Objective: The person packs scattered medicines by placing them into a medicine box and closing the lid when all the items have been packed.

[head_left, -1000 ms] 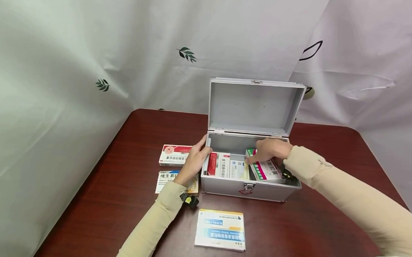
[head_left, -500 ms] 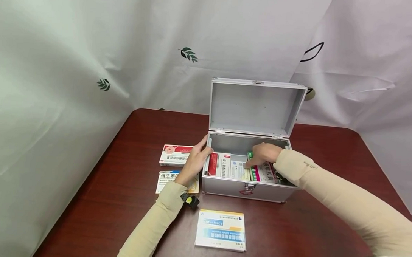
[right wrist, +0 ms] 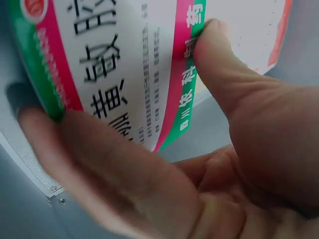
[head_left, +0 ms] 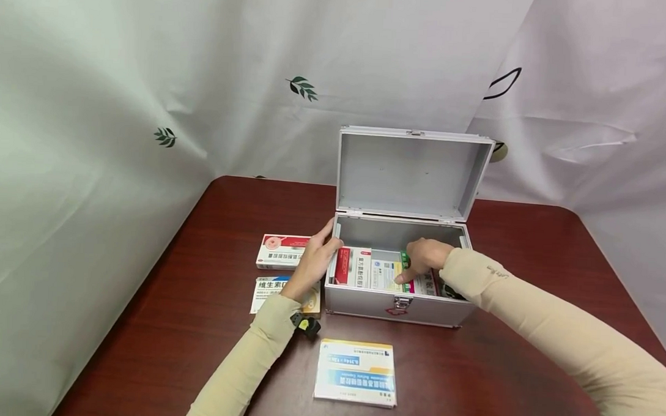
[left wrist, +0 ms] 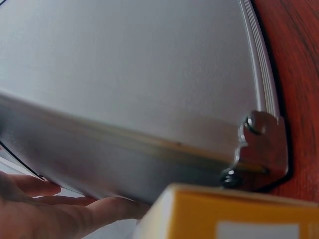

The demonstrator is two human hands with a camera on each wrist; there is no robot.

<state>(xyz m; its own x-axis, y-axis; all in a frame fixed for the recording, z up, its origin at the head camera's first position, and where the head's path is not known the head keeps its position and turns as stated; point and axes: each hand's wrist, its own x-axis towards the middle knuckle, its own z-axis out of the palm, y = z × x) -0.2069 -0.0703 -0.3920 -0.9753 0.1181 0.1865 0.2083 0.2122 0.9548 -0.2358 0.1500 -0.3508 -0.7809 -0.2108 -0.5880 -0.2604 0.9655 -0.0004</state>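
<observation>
A silver metal case [head_left: 363,303] stands on the table with its lid [head_left: 403,174] raised. My left hand [head_left: 312,261] grips its left wall, thumb over the rim; in the left wrist view the fingers [left wrist: 107,211] lie along the case. Inside the case, my right hand [head_left: 429,255] holds a green, pink and white medicine box [right wrist: 109,59] between thumb and fingers. Much of that box is hidden under the hand in the head view. To its left in the case are a white-and-yellow medicine box [head_left: 383,274] and a red-and-white one [head_left: 354,267].
Left of the case lie another red-and-white medicine box [head_left: 282,252] and a vitamin box [head_left: 266,291], partly behind my left hand and forearm. A blue-and-white medicine box [head_left: 356,373] lies flat in front of the case. A pale curtain hangs behind the table [head_left: 197,301].
My right hand has moved a little left and lower into the case, and the green, pink and white box has sunk deeper with it. The left hand stays at the case's left wall.
</observation>
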